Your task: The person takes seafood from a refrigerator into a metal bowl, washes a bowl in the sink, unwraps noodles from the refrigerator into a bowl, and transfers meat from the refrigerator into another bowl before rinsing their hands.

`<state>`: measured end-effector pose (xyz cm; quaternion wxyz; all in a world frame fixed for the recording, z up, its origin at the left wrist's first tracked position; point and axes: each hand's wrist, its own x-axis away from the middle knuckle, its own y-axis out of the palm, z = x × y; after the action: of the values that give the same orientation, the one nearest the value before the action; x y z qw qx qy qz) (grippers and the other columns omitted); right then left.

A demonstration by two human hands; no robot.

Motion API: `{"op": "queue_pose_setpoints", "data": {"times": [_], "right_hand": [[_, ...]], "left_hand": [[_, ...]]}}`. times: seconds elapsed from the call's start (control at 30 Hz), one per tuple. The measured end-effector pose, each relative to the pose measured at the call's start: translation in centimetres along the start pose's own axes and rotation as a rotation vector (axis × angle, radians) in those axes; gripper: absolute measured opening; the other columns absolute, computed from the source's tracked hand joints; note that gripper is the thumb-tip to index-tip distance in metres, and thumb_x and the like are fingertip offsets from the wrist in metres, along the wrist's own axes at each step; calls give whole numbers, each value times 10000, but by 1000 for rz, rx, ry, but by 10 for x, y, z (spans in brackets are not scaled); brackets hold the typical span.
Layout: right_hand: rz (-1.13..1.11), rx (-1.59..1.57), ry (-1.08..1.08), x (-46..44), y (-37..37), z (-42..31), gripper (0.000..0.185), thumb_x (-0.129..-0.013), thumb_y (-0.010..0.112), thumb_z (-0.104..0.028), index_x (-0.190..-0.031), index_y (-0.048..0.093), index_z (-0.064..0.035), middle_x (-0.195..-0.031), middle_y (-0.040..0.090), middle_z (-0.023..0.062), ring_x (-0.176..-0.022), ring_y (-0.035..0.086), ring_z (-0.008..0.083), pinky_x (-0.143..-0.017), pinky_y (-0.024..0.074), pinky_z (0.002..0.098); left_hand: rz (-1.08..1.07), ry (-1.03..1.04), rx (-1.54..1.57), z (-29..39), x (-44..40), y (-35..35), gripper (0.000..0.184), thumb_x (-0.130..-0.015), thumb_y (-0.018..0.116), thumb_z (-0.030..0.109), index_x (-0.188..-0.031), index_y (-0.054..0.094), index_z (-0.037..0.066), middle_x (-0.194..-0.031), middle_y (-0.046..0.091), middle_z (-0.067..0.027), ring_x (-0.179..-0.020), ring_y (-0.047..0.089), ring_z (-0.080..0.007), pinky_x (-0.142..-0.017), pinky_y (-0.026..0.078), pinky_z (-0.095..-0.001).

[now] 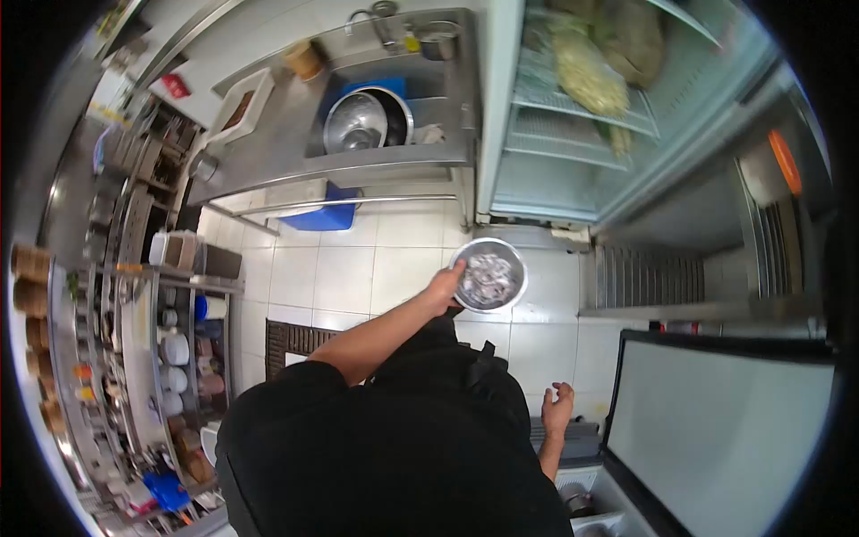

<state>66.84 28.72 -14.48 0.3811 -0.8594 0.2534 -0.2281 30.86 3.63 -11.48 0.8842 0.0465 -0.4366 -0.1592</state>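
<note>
My left hand (pixel 444 288) grips the side of a round metal bowl (pixel 519 267), its thumb over the rim. Inside the bowl lie pale, greyish, glistening pieces (pixel 488 279) whose kind I cannot make out. The bowl is held out over the tiled floor, in front of the open fridge. My right hand (pixel 557 407) hangs low at my right side, fingers loosely bent and apart, with nothing in it. Close to it is an open appliance with a large raised lid (pixel 716 430).
Ahead stands a steel sink counter (pixel 268 125) with metal bowls (pixel 356 123) in its basin. The fridge (pixel 546 192) holds bagged food (pixel 586 67) on wire shelves. A blue bin (pixel 327 210) sits under the counter. Shelving (pixel 192 288) with containers lines the left, and a floor grate (pixel 291 338) lies nearby.
</note>
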Motion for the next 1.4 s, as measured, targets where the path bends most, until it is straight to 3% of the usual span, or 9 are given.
{"op": "queue_pose_setpoints", "data": {"times": [0.3, 0.53, 0.67, 0.9, 1.0, 1.07, 1.13, 1.23, 1.4], "right_hand": [[-95, 15, -25, -81, 50, -118, 229, -853, 675, -103, -1060, 640, -9, -1097, 619, 186, -1015, 614, 337, -857, 509, 416], [-234, -67, 13, -114, 166, -267, 250, -899, 667, -164, -1076, 666, 12, -1111, 646, 203, -903, 700, 303, -812, 566, 357], [-331, -51, -464, -174, 253, -406, 260, -861, 681, -160, -1072, 667, -8, -1060, 655, 216, -981, 644, 367, -843, 537, 413], [-279, -91, -700, -359, 405, -698, 234, -925, 614, -205, -1079, 668, -36, -994, 665, 196, -876, 672, 320, -764, 543, 404], [-260, 300, -544, -444, 505, -732, 415, -916, 631, -287, -1248, 582, -43, -1180, 641, 215, -1102, 635, 353, -913, 524, 430], [-341, 491, -364, -460, 548, -740, 570, -915, 635, -342, -1368, 461, -43, -1315, 582, 222, -1234, 567, 373, -1023, 479, 443], [-357, 418, -268, -484, 589, -733, 527, -896, 657, -324, -1311, 514, -32, -1221, 637, 226, -1143, 620, 369, -967, 505, 450], [-319, 522, -368, -484, 583, -728, 436, -877, 662, -238, -1258, 561, -53, -1179, 657, 227, -1067, 658, 375, -920, 526, 465], [-259, 608, -717, -464, 534, -771, 299, -888, 582, -133, -1173, 536, -57, -1150, 657, 210, -1018, 668, 389, -869, 537, 480]], "left_hand": [[471, 514, 773, 134, 8, -283, 497, -1039, 387, 447, -1428, 438, 142, -1413, 528, -89, -1228, 574, -281, -871, 548, -535], [771, 566, 699, 257, -63, -535, 346, -973, 525, 184, -1266, 471, 7, -1050, 566, -135, -798, 616, -241, -704, 640, -411], [636, 528, 763, 258, -125, -634, 356, -949, 628, 222, -1199, 475, 18, -1006, 535, -115, -791, 629, -250, -705, 632, -407], [753, 567, 435, 226, -42, -591, 588, -952, 611, 500, -1344, 470, 86, -1156, 567, -90, -948, 591, -224, -732, 546, -380], [721, 405, 333, 125, -36, -599, 587, -984, 574, 453, -1398, 448, 56, -1192, 569, -84, -910, 602, -201, -707, 548, -337], [767, 418, -25, -17, -53, -624, 435, -997, 569, 379, -1293, 532, 63, -917, 623, -42, -839, 598, -138, -641, 526, -298], [603, 19, 51, -49, -3, -588, 416, -979, 610, 293, -1289, 522, 29, -964, 654, -102, -764, 632, -164, -515, 529, -315], [612, -273, 8, -109, 41, -553, 482, -946, 642, 285, -1327, 495, 30, -1059, 637, -132, -775, 653, -179, -543, 573, -332], [490, -189, -58, -94, 40, -541, 456, -943, 638, 306, -1267, 561, -6, -975, 658, -121, -754, 661, -174, -541, 566, -313]]}}
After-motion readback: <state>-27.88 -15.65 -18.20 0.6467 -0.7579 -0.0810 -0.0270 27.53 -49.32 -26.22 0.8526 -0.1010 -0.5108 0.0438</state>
